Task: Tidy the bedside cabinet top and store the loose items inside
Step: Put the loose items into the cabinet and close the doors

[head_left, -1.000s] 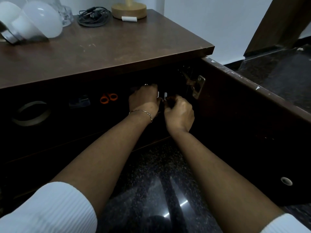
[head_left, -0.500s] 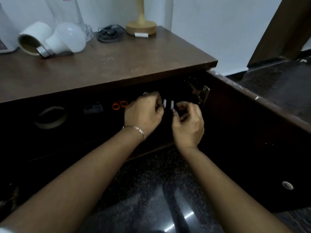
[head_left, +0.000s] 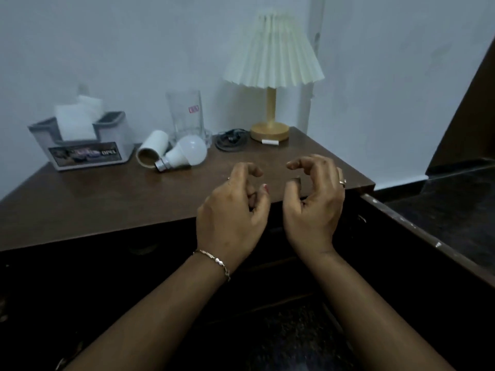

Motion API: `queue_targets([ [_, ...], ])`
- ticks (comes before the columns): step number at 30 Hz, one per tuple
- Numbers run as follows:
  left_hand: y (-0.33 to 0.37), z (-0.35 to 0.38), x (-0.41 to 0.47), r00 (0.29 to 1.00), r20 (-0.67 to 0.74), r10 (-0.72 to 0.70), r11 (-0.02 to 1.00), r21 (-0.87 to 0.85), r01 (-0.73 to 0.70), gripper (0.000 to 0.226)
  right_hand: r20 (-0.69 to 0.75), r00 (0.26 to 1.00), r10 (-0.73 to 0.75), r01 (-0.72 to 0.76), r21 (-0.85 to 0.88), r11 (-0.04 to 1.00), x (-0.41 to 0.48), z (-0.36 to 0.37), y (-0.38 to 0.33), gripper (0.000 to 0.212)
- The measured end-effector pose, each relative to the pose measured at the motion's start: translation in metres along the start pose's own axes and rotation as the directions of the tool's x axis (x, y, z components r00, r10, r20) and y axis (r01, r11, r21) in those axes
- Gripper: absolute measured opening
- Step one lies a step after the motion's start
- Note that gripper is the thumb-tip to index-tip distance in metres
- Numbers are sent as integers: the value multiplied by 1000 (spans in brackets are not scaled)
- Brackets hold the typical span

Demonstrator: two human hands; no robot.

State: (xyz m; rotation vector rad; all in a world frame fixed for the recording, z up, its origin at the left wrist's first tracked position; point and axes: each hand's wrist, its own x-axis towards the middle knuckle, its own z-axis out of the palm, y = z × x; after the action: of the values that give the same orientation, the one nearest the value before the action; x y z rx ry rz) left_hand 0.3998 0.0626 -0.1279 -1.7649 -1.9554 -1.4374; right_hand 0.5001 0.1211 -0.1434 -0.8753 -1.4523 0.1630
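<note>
Left hand (head_left: 230,215): centre of frame, raised over the front edge of the cabinet top (head_left: 112,199), fingers curled loosely, holding nothing; thin bracelet (head_left: 214,262) at the wrist.
Right hand (head_left: 314,207): just right of centre, beside the left but not touching it, fingers curled, empty; ring (head_left: 342,182) on one finger.
Tissue box (head_left: 80,141): upper left, white tissue standing out of it.
Cardboard roll (head_left: 151,151) and white light bulb (head_left: 184,153): lying on their sides, touching, centre-left of the top.
Clear glass (head_left: 184,116): upright just behind the bulb.
Coiled black cable (head_left: 231,141): between glass and lamp base.
Table lamp (head_left: 272,73): upper centre, pleated shade, wooden base at the back corner.
Small white piece (head_left: 270,142): lying against the lamp base.
Open cabinet door (head_left: 428,236): right of frame, dark; interior too dark to read.
</note>
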Motion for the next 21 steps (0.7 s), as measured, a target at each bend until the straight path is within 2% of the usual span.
queue_targets([
  [4, -25, -6, 39, 999, 9, -44, 999, 27, 44, 7, 137, 990, 15, 6, -147, 989, 33, 17, -1, 24],
  [6, -39, -8, 56, 989, 115, -93, 989, 127, 78, 10, 285, 957, 49, 33, -277, 960, 51, 31, 4, 27],
  [9, -57, -4, 75, 942, 317, -111, 972, 233, 36, 19, 520, 839, 160, 95, -430, 898, 73, 55, 17, 43],
  [12, -62, 7, 84, 895, 433, -109, 959, 282, -19, 32, 669, 688, 279, 119, -483, 867, 85, 77, 34, 64],
  [14, -62, 12, 86, 878, 465, -114, 949, 313, -43, 35, 701, 634, 327, 123, -509, 852, 90, 89, 42, 72],
  [21, -64, 21, 94, 869, 477, -127, 927, 369, -68, 40, 727, 591, 349, 176, -539, 824, 103, 100, 54, 74],
])
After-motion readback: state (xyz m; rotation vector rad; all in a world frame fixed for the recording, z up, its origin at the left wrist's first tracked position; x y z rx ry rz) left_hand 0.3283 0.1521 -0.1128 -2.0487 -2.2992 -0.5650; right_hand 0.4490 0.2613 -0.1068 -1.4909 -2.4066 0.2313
